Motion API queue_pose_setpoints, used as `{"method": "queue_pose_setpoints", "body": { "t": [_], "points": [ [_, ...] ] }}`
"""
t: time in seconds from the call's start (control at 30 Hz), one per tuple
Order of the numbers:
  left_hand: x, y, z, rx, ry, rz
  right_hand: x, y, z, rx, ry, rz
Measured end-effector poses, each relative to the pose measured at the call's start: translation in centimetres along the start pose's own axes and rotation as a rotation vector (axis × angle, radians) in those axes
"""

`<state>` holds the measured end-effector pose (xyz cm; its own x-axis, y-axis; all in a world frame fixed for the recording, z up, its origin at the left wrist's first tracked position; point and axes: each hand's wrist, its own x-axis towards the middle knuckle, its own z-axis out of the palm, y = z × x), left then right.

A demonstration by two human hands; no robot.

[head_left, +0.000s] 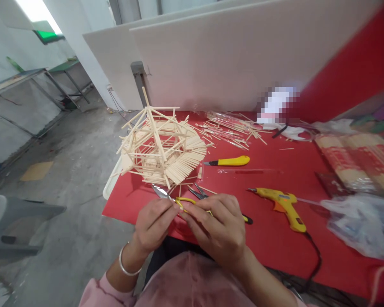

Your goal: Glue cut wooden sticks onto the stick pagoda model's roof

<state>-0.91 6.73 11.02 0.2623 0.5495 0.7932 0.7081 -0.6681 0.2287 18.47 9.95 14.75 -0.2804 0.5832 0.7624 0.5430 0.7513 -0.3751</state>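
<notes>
My left hand and my right hand meet at the table's front edge. Both are closed in a pinch, fingertips nearly touching. Whatever is between them is too small and hidden to make out. Just behind the fingers lie scissors with yellow handles, partly covered by my hands. Next to them, pliers rest with their jaws apart and their handles mostly behind my right hand. Beyond stands a pavilion-like model of thin wooden sticks, with an open roof frame and a fanned row of sticks.
A yellow utility knife and a yellow glue gun with its cord lie on the red tabletop. Loose sticks are scattered at the back. Packs of sticks and a plastic bag are at right; a stool stands left.
</notes>
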Motion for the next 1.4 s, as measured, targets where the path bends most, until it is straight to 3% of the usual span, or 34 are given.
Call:
{"method": "queue_pose_setpoints", "body": {
  "t": [0.13,0.23,0.33,0.43,0.57,0.63,0.87,1.4],
  "points": [
    [0.1,-0.3,0.4,-0.015,-0.032,0.021,0.0,0.1,0.2,0.019,-0.026,-0.005],
    [0.5,-0.2,0.8,0.026,0.099,-0.058,0.2,0.2,0.5,-0.006,0.032,0.018],
    [0.8,-0.1,1.3,0.03,0.277,-0.268,0.5,0.6,1.4,-0.081,0.12,0.068],
    [0.6,-0.1,1.9,-0.099,0.374,-0.504,0.8,1.0,2.7,-0.116,0.143,0.062],
    [-0.1,-0.1,3.2,-0.434,0.432,-0.834,0.8,1.4,4.0,-0.116,0.141,0.053],
    [-0.1,-0.1,3.7,-0.63,0.456,-0.932,0.8,1.6,4.4,-0.106,0.144,0.052],
    [1.4,0.0,4.1,-1.004,0.492,-1.01,0.8,1.9,5.3,-0.101,0.168,0.021],
    [1.3,-0.4,4.4,-1.011,0.492,-0.996,1.0,2.1,5.4,-0.107,0.144,0.008]
  ]
}}
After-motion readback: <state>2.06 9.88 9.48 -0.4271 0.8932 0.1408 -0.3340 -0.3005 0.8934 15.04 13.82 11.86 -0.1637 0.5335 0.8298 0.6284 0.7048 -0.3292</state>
